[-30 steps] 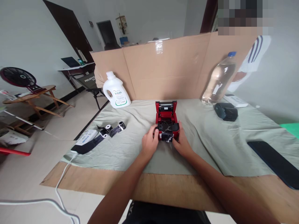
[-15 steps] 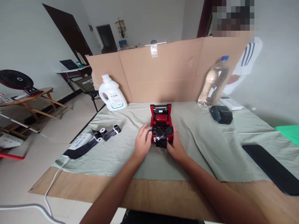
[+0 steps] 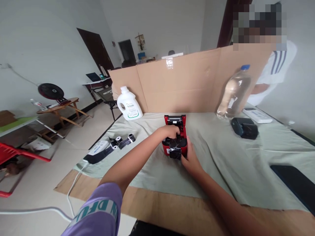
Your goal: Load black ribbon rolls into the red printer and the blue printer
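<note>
A small red and black receipt printer (image 3: 165,150) stands on the cloth in front of me, its lid (image 3: 183,120) raised at the back. From its front hangs a glossy black strip (image 3: 175,152). My left hand (image 3: 171,131) reaches into the printer's compartment with curled fingers; what they pinch, if anything, is hidden. Against the right side of the printer, my right hand (image 3: 192,159) grips the body. To the left lie several small rolls (image 3: 118,139) of black-faced paper, partly unrolled.
At the back, a cardboard panel (image 3: 182,85) stands behind a white detergent jug (image 3: 130,106) and a clear bottle (image 3: 233,93). On the right are a black device (image 3: 244,127), a white box (image 3: 258,115) and a dark phone (image 3: 294,183). A person (image 3: 280,65) is behind the panel.
My left hand has moved from the printer's left side up into its compartment. My right hand stays on the right side. The view has shifted somewhat leftward.
</note>
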`<action>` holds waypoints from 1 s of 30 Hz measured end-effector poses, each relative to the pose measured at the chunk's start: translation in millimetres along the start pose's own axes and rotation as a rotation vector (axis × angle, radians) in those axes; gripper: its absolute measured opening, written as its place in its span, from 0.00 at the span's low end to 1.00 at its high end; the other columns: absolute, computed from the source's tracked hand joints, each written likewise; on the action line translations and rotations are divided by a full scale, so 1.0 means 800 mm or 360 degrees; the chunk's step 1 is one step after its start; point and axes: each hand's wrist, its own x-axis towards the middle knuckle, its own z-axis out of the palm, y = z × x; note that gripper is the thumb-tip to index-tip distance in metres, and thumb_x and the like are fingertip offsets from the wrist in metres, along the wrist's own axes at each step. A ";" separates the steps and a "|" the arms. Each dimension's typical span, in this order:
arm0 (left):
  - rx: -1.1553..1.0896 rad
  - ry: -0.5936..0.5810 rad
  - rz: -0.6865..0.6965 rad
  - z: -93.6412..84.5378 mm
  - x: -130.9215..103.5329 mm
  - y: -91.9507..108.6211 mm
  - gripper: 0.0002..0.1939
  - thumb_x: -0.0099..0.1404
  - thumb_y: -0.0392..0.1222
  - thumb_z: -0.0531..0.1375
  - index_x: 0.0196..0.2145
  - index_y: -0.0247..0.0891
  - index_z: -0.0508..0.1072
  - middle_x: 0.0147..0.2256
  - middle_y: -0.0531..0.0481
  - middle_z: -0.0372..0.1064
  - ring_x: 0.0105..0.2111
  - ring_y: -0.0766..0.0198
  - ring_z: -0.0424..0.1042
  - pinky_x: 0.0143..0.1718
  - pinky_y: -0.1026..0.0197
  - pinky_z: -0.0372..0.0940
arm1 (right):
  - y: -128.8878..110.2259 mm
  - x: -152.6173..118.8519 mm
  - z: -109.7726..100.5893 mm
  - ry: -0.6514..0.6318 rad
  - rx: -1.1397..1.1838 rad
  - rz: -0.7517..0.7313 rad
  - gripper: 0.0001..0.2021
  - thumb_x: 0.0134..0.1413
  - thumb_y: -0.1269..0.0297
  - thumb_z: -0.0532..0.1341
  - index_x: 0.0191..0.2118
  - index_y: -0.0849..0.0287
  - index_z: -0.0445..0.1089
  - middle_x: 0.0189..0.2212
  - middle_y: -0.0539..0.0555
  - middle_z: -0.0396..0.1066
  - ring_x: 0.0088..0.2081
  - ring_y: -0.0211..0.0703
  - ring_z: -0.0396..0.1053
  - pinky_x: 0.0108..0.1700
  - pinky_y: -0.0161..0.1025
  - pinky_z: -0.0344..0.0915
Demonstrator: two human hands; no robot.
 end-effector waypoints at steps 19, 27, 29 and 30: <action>-0.3119 0.1511 -0.0049 0.061 -0.183 -0.133 0.14 0.55 0.46 0.67 0.34 0.36 0.70 0.24 0.55 0.63 0.20 0.73 0.58 0.18 0.69 0.52 | -0.003 0.002 -0.003 -0.0009 0.0004 0.0084 0.41 0.63 0.54 0.58 0.72 0.52 0.34 0.67 0.62 0.49 0.67 0.56 0.50 0.66 0.59 0.54; -0.2888 0.1686 -0.0451 0.072 -0.216 -0.167 0.20 0.49 0.46 0.73 0.31 0.36 0.68 0.25 0.55 0.63 0.22 0.73 0.62 0.16 0.72 0.50 | -0.003 0.002 -0.003 -0.0014 0.0008 0.0111 0.41 0.62 0.53 0.59 0.72 0.49 0.34 0.67 0.61 0.48 0.67 0.56 0.49 0.65 0.60 0.55; -0.2908 0.1639 -0.0490 0.076 -0.217 -0.171 0.17 0.52 0.46 0.71 0.31 0.36 0.68 0.25 0.54 0.62 0.22 0.71 0.62 0.15 0.71 0.51 | -0.004 0.002 -0.003 -0.0012 0.0014 0.0110 0.41 0.62 0.53 0.59 0.72 0.49 0.34 0.67 0.61 0.49 0.67 0.56 0.50 0.65 0.59 0.54; -0.2934 0.1611 -0.0497 0.077 -0.217 -0.172 0.16 0.54 0.46 0.70 0.31 0.37 0.68 0.24 0.54 0.62 0.21 0.71 0.62 0.15 0.71 0.51 | -0.005 0.002 -0.003 -0.0017 0.0017 0.0107 0.41 0.62 0.53 0.59 0.72 0.49 0.33 0.67 0.61 0.49 0.67 0.55 0.50 0.65 0.58 0.54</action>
